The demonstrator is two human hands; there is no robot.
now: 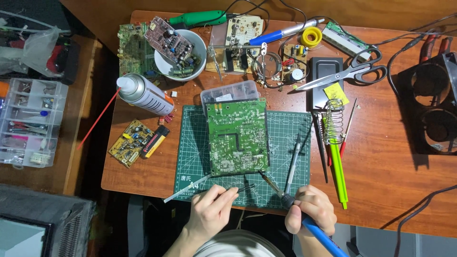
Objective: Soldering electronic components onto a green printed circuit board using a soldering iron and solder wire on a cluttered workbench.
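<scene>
- A thin black tool (243,188) is gripped in the left hand (209,212).
- A blue soldering iron (304,216) is clasped by the right hand (312,209), its tip at the green circuit board (237,135).

Crowded far edge, open right side

Bare surface (381,181) lies open toward the right edge; the far edge is blocked by a white bowl (181,56), scissors (354,71) and loose boards, a spray can (143,95) crowds the left.

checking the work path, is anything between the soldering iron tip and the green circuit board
Nothing visible. The right hand holds the soldering iron with its tip at the circuit board's near edge; only bare cutting mat lies around it. The left hand's tweezers sit left of it.
</scene>
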